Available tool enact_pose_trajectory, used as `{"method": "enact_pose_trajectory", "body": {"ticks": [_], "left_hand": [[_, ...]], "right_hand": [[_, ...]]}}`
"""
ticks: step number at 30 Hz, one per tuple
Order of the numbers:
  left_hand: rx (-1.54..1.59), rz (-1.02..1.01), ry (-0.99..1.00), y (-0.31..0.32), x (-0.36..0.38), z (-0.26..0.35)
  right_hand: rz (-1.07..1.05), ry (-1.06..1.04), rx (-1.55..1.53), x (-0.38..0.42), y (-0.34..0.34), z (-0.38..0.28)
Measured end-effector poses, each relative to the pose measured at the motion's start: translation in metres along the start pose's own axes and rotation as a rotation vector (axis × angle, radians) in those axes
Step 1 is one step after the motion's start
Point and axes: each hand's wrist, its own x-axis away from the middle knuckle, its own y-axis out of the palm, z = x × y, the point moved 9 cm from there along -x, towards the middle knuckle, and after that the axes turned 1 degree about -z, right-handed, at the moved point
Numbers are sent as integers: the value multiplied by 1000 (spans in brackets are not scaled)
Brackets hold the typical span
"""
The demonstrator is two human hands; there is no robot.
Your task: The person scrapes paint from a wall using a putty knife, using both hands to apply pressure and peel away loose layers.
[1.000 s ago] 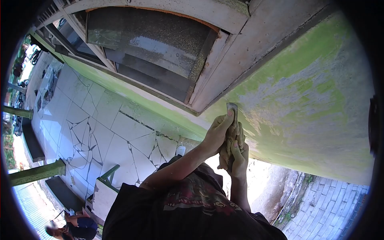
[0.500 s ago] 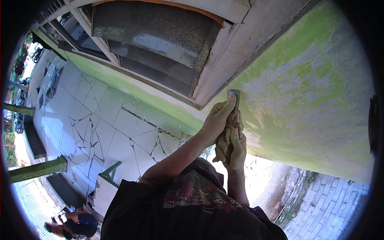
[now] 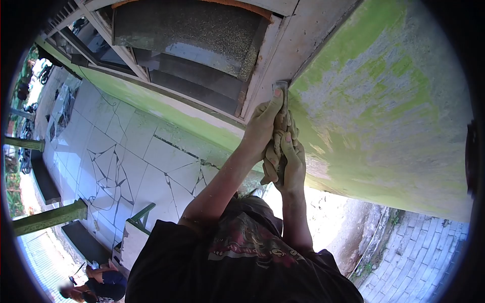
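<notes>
A flat, dirty scraper-like tool [image 3: 281, 88] points upward, its wide tip at the corner where the green, partly bare wall [image 3: 353, 106] meets the white window frame [image 3: 270, 65]. My left hand [image 3: 263, 121] grips its upper part, thumb laid along the blade. Lower down, my right hand [image 3: 293, 164] is wrapped round the same tool, close under the left one. Both hands look dusty. The fingers overlap, so most of the handle is hidden.
Left of my arms lies a tiled floor [image 3: 136, 136] with cracked pieces. Green posts [image 3: 50, 218] stand at the left. Another person [image 3: 103, 285] is at the bottom left. Grey paving [image 3: 422, 247] shows at the lower right.
Both hands and the tool have moved up and slightly left, from the wall below the corner to the edge beside the window frame. The grip looks the same.
</notes>
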Motion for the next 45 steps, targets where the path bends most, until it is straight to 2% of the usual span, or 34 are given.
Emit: {"method": "enact_pose_trajectory", "body": {"ticks": [2, 4, 8, 11, 14, 17, 19, 24, 27, 28, 29, 31, 33, 37, 41, 45], "left_hand": [[-50, 42, -25, -5, 2, 3], [70, -33, -79, -1, 9, -29], [27, -79, -82, 8, 19, -53], [-14, -93, -74, 20, 21, -49], [125, -242, -61, 36, 22, -36], [103, -272, -47, 39, 17, -28], [45, -298, -26, 44, 17, -22], [-391, -230, 128, 38, 12, -3], [-313, -234, 59, 50, 15, 2], [-316, -234, 57, 52, 15, 7], [-288, -291, 34, 57, 16, 10], [-263, -353, 9, 62, 17, 8], [-175, -342, 58, 61, 15, 12], [-180, -354, 125, 82, 16, 39], [-210, -269, 210, 92, 21, 60], [-301, -299, 234, 103, 20, 77]], "right_hand": [[-13, 19, -14, 2, 3, 1], [-35, -12, 54, 17, -22, 8], [-59, -14, 36, 33, -45, 9], [-46, -93, 45, 32, -50, -3], [-111, -103, 75, 33, -44, -9], [-109, -112, -30, 34, -35, -17], [-122, -134, -34, 33, -25, -23], [-132, -148, 14, 38, -12, -33], [-33, -224, 111, 40, -9, -38], [-4, -314, 179, 38, -11, -38], [-3, -317, 176, 37, -6, -37], [9, -392, 12, 36, -1, -42], [64, -441, 28, 26, -11, -37], [-67, -358, -65, 20, 12, -38], [-232, -325, -222, 25, 41, -53], [-181, -342, -281, 23, 51, -66]]}}
